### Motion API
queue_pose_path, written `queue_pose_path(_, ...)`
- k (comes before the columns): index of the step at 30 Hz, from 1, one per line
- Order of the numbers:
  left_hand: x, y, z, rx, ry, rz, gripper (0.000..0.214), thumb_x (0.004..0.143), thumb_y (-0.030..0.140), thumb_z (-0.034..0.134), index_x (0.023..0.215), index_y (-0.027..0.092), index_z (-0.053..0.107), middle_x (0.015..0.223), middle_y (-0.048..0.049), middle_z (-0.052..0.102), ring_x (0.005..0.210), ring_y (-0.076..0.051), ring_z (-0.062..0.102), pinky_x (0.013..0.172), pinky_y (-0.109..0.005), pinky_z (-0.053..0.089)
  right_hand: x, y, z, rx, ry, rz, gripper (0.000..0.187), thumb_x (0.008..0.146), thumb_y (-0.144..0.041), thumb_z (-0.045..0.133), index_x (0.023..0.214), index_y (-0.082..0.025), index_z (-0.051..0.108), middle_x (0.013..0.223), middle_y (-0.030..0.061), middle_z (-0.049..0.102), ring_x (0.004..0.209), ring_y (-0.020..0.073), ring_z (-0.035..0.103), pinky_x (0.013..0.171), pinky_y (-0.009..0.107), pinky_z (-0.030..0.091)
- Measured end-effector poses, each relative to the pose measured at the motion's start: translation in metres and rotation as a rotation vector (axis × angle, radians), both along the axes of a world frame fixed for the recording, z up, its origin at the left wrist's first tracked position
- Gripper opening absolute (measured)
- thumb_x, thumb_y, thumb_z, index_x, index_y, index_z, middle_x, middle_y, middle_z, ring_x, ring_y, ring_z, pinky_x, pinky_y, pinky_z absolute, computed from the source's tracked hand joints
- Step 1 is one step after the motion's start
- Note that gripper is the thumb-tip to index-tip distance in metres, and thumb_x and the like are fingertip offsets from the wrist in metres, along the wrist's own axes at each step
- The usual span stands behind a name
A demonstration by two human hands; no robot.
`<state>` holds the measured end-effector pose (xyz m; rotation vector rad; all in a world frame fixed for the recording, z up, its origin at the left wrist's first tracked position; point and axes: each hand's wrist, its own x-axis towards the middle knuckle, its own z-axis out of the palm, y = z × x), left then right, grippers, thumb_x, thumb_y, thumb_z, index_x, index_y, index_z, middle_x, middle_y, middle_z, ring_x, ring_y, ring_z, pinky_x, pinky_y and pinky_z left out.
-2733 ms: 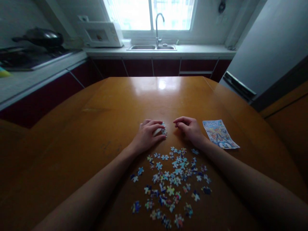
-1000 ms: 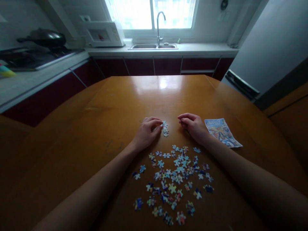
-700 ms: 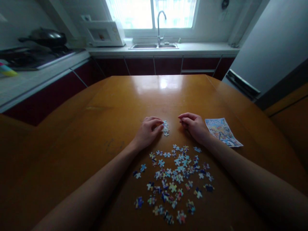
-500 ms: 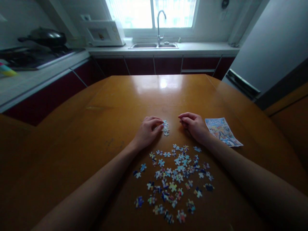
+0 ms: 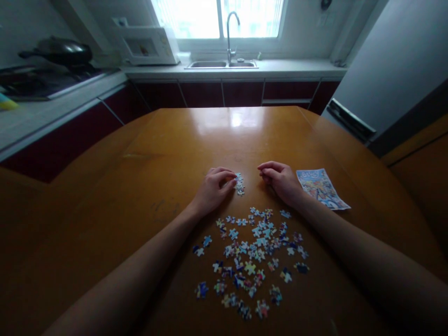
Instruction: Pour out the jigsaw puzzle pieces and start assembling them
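A small strip of joined jigsaw pieces lies on the wooden table, pale blue and white. My left hand rests at its left side, thumb and fingertips closed on that edge. To the right of the strip, a short gap away, my right hand rests on its side with fingers curled and the fingertips pinched together. Whatever may be between those fingertips is hidden. Nearer to me, between my forearms, many loose jigsaw pieces are spread in a rough heap, some overlapping.
A printed picture sheet lies to the right, beside my right wrist. The wooden table reaches towards a counter with a sink under the window. A stove with a black pan is at the left, a fridge at the right.
The whole view has shifted slightly, so everything appears a little higher and further left. Both hands keep the same pose, and the pieces lie as before.
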<state>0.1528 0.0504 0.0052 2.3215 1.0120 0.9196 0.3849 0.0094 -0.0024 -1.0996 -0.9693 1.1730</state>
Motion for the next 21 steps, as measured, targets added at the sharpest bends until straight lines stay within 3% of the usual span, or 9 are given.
queue_pose_path(21, 0.0009, 0.0009, -0.0008, 0.009, 0.0, 0.001, 0.01, 0.091, 0.024, 0.065, 0.095, 0.021, 0.074, 0.103, -0.0061, 0.071, 0.102, -0.023, 0.061, 0.095, -0.043, 0.048, 0.0005, -0.0006, 0.0007, 0.02, 0.003, 0.006, 0.012, 0.072, -0.02, 0.067, 0.082, -0.018, 0.075, 0.07, 0.0014, 0.064, 0.055, 0.0089, 0.047, 0.05, 0.026, 0.031)
